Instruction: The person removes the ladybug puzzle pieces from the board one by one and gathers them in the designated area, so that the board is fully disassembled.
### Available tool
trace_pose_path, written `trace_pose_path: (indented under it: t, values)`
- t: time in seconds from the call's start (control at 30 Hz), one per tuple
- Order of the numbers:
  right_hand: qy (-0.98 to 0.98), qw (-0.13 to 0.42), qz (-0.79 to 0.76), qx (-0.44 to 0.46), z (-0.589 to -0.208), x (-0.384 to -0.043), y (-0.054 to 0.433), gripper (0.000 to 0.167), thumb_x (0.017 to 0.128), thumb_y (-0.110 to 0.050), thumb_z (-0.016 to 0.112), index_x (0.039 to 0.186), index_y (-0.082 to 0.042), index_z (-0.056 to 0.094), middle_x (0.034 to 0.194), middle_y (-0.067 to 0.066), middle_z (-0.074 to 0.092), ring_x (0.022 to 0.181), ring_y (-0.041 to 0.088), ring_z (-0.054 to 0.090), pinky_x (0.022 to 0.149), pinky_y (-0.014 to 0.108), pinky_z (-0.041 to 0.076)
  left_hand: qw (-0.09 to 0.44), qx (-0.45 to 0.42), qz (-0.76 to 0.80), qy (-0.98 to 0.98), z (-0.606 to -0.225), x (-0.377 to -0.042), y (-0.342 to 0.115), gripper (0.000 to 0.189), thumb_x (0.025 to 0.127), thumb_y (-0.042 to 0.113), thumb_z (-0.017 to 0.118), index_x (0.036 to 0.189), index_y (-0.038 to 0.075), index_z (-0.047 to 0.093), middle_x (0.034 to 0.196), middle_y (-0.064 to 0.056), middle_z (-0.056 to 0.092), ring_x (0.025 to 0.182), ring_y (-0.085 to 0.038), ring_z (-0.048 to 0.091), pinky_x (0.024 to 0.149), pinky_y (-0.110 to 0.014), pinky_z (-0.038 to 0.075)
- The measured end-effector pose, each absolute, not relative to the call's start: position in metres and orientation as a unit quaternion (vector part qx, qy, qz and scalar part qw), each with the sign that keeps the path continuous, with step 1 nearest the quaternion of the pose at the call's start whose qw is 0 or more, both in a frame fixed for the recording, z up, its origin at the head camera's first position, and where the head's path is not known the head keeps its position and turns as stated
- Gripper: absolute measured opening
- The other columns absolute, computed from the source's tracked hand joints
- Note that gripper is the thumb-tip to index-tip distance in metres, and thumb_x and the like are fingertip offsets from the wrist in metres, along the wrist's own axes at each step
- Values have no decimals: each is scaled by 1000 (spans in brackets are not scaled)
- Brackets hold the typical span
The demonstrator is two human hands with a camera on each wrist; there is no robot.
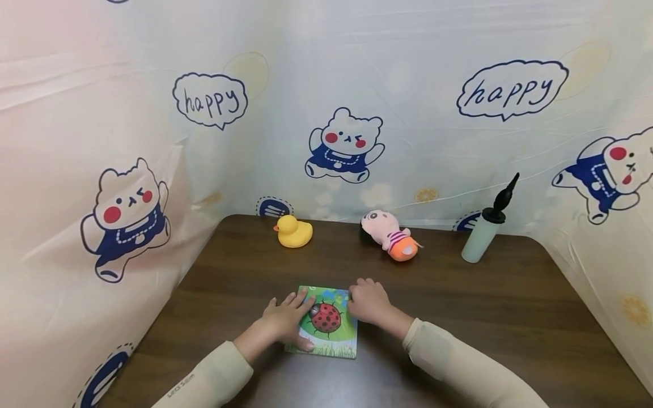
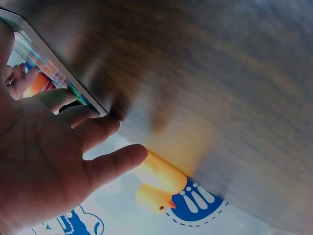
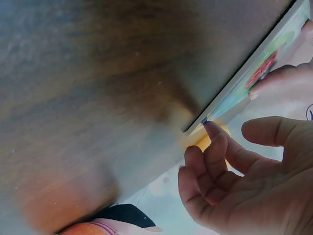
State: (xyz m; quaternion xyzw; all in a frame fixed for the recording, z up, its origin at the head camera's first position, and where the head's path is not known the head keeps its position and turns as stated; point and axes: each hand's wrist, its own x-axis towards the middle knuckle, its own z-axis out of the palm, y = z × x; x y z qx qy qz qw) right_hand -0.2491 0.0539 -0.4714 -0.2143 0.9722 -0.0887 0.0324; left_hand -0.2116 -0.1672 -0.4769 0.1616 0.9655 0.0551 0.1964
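Patterned cloth (image 1: 285, 73) rises beyond the brown table (image 1: 245, 272). At far right, a pale pump (image 1: 479, 241) with a black top appears only in the head view. Left of it lies a doll (image 1: 390, 235). Near me, a picture board (image 1: 334, 345) rests on the table between my hands. My left hand (image 1: 285, 317) spreads its fingers wide over the board's left side. My right hand (image 1: 369, 300) looks bunched from above; the right wrist view reveals loosely bent fingers, thumb apart, index fingertip at the board's edge near its far right corner. Beyond sits a yellow duck (image 1: 295, 232), its eye clear only in the left wrist view. Smallest, a printed ladybug (image 1: 326, 318) marks the board.
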Motion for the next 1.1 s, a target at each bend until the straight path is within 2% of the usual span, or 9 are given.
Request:
trace_pose_path:
  t: [0.37, 0.6, 0.87, 1.1]
  values:
    - [973, 79, -126, -174, -466, -249, 52, 17, 85, -21, 58, 77, -8, 66, 78, 4, 56, 74, 23, 49, 69, 42, 42, 196, 160, 56, 966, -476, -212, -166, 110, 61, 67, 72, 150, 21, 26, 158, -6, 15, 143, -31, 18, 105, -66, 17]
    - [971, 95, -168, -143, -468, -253, 55, 16, 80, -17, 57, 84, -9, 70, 83, 4, 59, 81, 24, 54, 75, 44, 44, 194, 161, 58, 966, -474, -210, -165, 110, 61, 66, 73, 150, 21, 26, 158, -7, 15, 143, -31, 18, 105, -66, 18]
    - [966, 97, -203, -130, -469, -252, 57, 13, 80, -16, 56, 84, -11, 68, 86, 2, 59, 78, 19, 53, 69, 39, 46, 197, 160, 55, 966, -477, -209, -165, 110, 61, 66, 73, 150, 21, 26, 158, -7, 15, 143, -31, 18, 105, -65, 18]
    - [963, 92, -217, -132, -464, -252, 59, 10, 80, -15, 56, 82, -10, 64, 84, 2, 57, 74, 17, 51, 66, 37, 44, 198, 162, 36, 966, -473, -212, -162, 102, 63, 65, 72, 149, 34, 26, 158, -7, 12, 142, -34, 19, 105, -65, 20]
